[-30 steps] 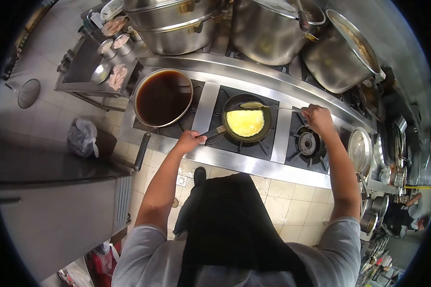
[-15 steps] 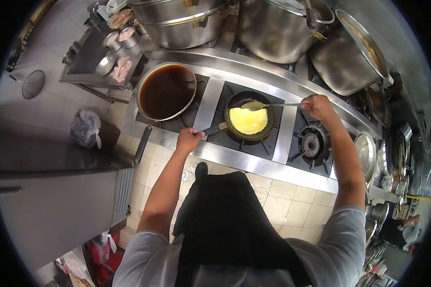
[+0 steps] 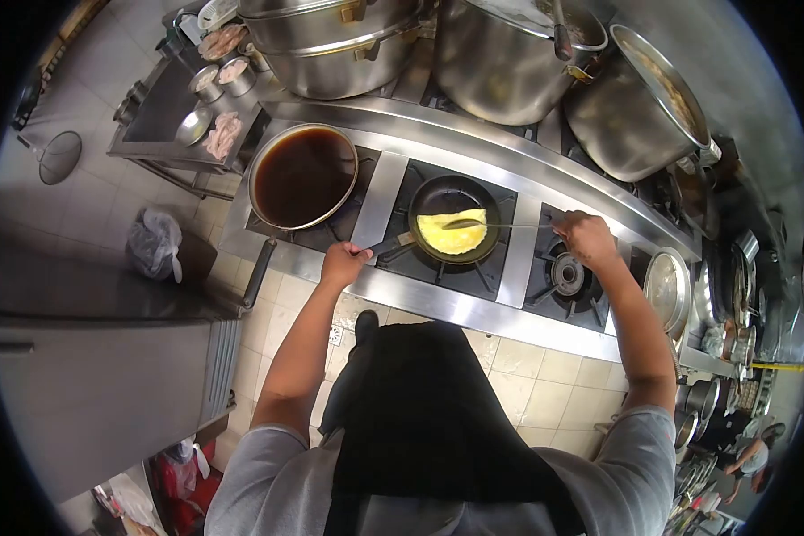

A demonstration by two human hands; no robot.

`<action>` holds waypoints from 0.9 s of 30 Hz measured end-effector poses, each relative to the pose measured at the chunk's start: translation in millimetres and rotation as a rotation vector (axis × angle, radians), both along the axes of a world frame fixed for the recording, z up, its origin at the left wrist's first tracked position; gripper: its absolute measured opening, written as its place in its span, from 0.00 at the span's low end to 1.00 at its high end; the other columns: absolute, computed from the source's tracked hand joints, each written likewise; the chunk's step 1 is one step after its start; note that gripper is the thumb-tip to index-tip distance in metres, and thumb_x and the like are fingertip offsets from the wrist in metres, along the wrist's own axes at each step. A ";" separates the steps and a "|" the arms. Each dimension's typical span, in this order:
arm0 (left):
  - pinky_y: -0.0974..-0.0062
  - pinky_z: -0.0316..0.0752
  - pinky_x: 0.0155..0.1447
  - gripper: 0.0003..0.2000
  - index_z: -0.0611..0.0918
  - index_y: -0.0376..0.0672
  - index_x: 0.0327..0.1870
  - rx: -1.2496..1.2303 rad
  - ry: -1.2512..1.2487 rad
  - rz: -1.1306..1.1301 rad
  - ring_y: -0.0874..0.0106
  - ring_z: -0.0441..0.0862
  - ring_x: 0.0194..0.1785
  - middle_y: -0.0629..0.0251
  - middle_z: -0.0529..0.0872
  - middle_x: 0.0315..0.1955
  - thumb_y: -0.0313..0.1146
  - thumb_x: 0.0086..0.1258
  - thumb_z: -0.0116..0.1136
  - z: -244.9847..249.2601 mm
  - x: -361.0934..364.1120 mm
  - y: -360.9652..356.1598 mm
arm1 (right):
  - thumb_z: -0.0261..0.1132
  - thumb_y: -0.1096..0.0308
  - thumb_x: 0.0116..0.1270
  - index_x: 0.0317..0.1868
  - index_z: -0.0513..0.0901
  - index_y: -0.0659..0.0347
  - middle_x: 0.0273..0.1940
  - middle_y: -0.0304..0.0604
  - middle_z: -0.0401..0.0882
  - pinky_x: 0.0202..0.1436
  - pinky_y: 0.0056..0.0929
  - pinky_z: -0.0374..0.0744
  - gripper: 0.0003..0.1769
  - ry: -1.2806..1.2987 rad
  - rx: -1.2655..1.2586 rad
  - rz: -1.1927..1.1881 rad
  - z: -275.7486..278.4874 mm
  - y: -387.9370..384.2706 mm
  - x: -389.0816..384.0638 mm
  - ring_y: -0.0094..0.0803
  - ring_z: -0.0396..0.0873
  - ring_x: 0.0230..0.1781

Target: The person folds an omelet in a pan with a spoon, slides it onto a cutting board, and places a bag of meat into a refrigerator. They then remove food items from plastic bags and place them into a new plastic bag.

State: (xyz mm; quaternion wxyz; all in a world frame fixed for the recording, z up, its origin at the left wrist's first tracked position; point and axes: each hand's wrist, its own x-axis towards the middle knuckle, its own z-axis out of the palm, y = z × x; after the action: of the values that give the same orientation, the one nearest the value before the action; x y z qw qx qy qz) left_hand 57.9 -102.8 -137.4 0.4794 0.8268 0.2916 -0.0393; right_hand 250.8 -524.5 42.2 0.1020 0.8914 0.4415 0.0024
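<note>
On the stove, pan in left hand, spoon in right hand

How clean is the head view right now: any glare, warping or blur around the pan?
Head view: heavy fisheye, black corners, stove edge bowed; sheen on the steel pots; pan, spoon, left hand and right hand sharp, evenly lit.

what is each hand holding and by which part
The left hand grips the frying pan by the end of its handle; the right hand holds a long spoon by its handle end, bowl over the omelette.
</note>
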 end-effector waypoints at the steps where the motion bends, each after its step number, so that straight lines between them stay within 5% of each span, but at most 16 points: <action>1: 0.76 0.70 0.30 0.12 0.85 0.36 0.29 -0.001 -0.001 -0.012 0.77 0.76 0.22 0.67 0.82 0.17 0.37 0.61 0.68 -0.2 -0.1 0.8 | 0.60 0.69 0.60 0.41 0.84 0.52 0.34 0.44 0.81 0.37 0.41 0.78 0.10 -0.001 0.000 -0.002 1.8 -0.8 -4.4 0.41 0.80 0.38; 9: 0.76 0.70 0.30 0.13 0.84 0.35 0.28 -0.051 -0.001 -0.001 0.77 0.76 0.22 0.65 0.82 0.18 0.39 0.59 0.69 2.1 -1.8 3.1 | 0.62 0.65 0.62 0.37 0.85 0.53 0.29 0.48 0.80 0.36 0.42 0.77 0.07 0.063 0.271 -0.109 8.8 -3.4 13.9 0.47 0.80 0.33; 24: 0.71 0.74 0.37 0.14 0.82 0.34 0.27 0.092 -0.067 0.128 0.69 0.81 0.27 0.57 0.85 0.23 0.37 0.55 0.73 3.8 -7.8 -9.6 | 0.65 0.60 0.61 0.40 0.87 0.55 0.33 0.50 0.84 0.44 0.40 0.78 0.11 0.369 0.295 -0.298 -63.1 -24.5 90.1 0.48 0.81 0.37; 27: 0.77 0.69 0.30 0.13 0.82 0.36 0.26 0.089 -0.069 0.178 0.78 0.74 0.23 0.66 0.81 0.19 0.36 0.58 0.71 -2.6 -16.1 -20.0 | 0.64 0.60 0.62 0.39 0.87 0.54 0.35 0.49 0.84 0.44 0.40 0.78 0.11 0.337 0.319 -0.170 -59.1 -23.8 88.9 0.48 0.81 0.37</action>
State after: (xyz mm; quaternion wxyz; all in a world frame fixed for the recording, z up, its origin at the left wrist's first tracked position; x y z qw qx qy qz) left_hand 41.7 -122.8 -140.0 0.4538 0.8188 0.3487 0.0451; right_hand 339.7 -548.2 -16.9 -0.1155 0.9180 0.3697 -0.0852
